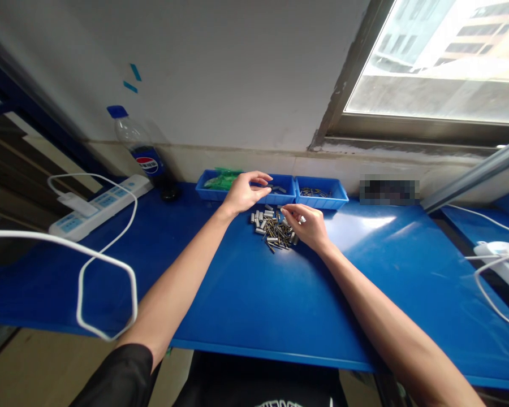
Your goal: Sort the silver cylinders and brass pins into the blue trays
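Observation:
A pile of small silvery cylinders [260,215] and thin dark-and-brass pins [275,230] lies on the blue table. My left hand [246,191] hovers over the front of the middle blue bin [285,199], thumb and fingers apart, with nothing visible between them. At the pile's right edge, my right hand [307,225] is closed in a pinch. A small silvery-white piece [302,219] shows among its curled fingers; its exact kind is unclear. Whatever sits at the right fingertips is too small to make out.
The left bin [204,194] holds green plastic packaging [223,180]; the right bin [322,202] holds thin pins. A cola bottle [146,161], a power strip [104,206] and a looping white cable [134,288] are at left. Behind the table [254,305] rises a wall with a window.

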The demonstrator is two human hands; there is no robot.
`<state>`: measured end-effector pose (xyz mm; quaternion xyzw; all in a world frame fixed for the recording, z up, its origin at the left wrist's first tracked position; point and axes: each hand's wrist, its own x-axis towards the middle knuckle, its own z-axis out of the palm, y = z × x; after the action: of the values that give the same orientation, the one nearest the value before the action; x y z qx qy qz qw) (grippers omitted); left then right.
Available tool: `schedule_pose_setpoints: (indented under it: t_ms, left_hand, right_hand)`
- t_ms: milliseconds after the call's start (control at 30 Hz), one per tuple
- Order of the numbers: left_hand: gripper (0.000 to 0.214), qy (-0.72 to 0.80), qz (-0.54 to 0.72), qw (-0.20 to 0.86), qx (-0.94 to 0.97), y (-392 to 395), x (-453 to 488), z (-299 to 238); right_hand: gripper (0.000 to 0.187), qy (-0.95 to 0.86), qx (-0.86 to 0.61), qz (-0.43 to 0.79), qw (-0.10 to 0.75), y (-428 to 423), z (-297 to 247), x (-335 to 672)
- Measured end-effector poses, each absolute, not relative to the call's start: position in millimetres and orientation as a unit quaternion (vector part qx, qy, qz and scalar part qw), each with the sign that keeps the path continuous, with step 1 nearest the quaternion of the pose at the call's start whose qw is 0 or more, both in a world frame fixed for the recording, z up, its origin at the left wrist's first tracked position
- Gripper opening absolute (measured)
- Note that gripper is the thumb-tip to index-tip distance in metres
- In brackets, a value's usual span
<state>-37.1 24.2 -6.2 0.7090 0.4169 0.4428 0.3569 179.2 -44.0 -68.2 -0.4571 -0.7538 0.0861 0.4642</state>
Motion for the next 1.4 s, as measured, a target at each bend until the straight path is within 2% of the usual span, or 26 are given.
schedule_pose_setpoints:
  t_ms: [100,233,667,800,900,1000,1133,1400]
  left_hand:
    - [0.021,0.443,0.288,0.297,0.795,21.2,-48.8,3.0]
    - [0.03,0.472,0.132,0.253,0.834,13.0,-57.0,10.0]
    - [0.042,0.506,0.037,0.149,0.849,2.9,-46.3,6.0]
    - [0.034,0.503,0.059,0.136,0.851,2.0,-44.7,9.6]
    - [0.02,0.479,0.128,0.175,0.851,3.0,-40.6,13.2]
    - [0.011,0.42,0.222,0.272,0.837,4.2,-34.5,13.8]
    - [0.015,0.387,0.271,0.381,0.795,4.7,-29.6,10.3]
    - [0.024,0.366,0.294,0.474,0.745,7.5,-32.4,8.6]
  right_hand:
    - [0.025,-0.756,-0.458,0.087,0.46,-44.1,-67.2,179.3]
    - [0.023,-0.755,-0.458,0.083,0.461,-43.7,-67.9,180.0]
    - [0.025,-0.753,-0.46,0.092,0.462,-42.9,-71.0,180.1]
    - [0.024,-0.752,-0.457,0.095,0.464,-43.1,-70.6,179.8]
    - [0.022,-0.754,-0.456,0.094,0.465,-42.9,-69.7,179.6]
    - [0.021,-0.753,-0.456,0.094,0.465,-42.8,-68.5,179.5]
    - [0.021,-0.752,-0.454,0.091,0.468,-43.2,-67.3,179.4]
    - [0.022,-0.754,-0.45,0.08,0.471,-41.3,-72.0,180.1]
